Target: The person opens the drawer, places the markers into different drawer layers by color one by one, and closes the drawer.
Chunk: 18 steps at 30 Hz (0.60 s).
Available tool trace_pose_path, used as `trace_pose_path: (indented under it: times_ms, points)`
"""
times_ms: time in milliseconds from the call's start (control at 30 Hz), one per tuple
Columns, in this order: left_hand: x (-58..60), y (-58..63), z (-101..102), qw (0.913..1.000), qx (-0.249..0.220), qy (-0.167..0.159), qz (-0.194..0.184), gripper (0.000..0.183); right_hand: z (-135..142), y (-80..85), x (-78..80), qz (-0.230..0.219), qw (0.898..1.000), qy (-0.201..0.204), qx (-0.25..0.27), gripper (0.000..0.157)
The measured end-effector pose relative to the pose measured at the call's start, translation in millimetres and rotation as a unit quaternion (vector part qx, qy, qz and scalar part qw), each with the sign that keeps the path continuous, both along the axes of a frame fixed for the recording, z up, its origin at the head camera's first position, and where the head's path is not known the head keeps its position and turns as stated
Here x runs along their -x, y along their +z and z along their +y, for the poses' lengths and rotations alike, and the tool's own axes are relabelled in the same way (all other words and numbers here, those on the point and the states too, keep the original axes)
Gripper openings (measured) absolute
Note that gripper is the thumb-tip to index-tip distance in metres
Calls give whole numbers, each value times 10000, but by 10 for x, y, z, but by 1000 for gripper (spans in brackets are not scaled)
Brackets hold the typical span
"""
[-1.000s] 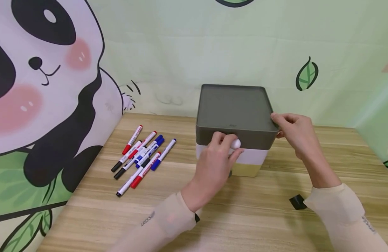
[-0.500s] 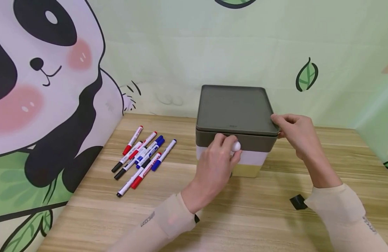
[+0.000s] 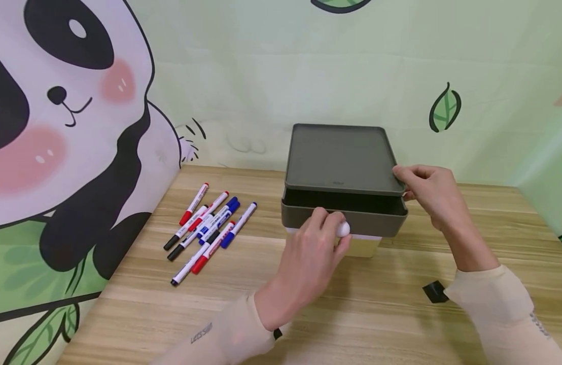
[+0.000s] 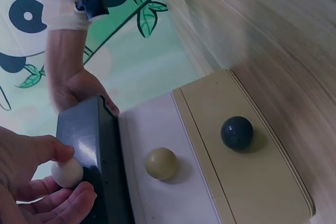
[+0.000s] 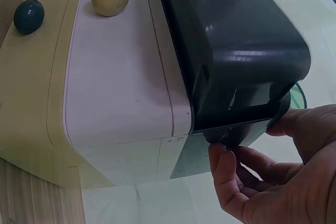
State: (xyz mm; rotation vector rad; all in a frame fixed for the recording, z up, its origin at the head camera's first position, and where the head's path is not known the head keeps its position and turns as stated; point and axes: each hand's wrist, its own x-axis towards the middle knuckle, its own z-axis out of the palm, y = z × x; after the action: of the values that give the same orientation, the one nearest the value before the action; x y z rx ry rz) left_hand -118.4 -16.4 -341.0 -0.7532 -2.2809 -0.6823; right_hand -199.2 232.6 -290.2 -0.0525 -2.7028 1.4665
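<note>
A small three-tier drawer box (image 3: pixel 340 157) stands on the table, its top tier dark grey, with a white tier and a beige one below. The top drawer (image 3: pixel 377 224) is partly out, and a dark gap shows behind its front. My left hand (image 3: pixel 304 261) pinches that drawer's round white knob (image 4: pixel 67 173) between thumb and fingers. At the box's right upper edge, my right hand (image 3: pixel 433 195) grips the casing, thumb on top and fingers against the side. Lower down, the white drawer has a beige knob (image 4: pixel 161 163) and the beige drawer a dark knob (image 4: pixel 237 133); both look shut.
Several whiteboard markers (image 3: pixel 208 228) with red, black and blue caps lie in a loose pile left of the box. The wooden table (image 3: pixel 377 314) meets a green cloth backdrop (image 3: pixel 244 76) with a printed panda (image 3: pixel 80 152) at the left.
The top drawer has slid out toward me from closed, drawn by the knob in my left hand. My right hand stays on the box's edge.
</note>
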Motion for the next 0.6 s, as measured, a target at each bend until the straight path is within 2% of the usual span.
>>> trace_pose_path:
  times_ms: [233, 600]
  points:
    - [-159, 12, -37, 9999, 65, -124, 31, 18, 5, 4, 6, -51, 9999, 88, 39, 64]
    - [-434, 42, -94, 9989, 368, -98, 279, 23, 17, 8, 7, 36, 9998, 143, -115, 63]
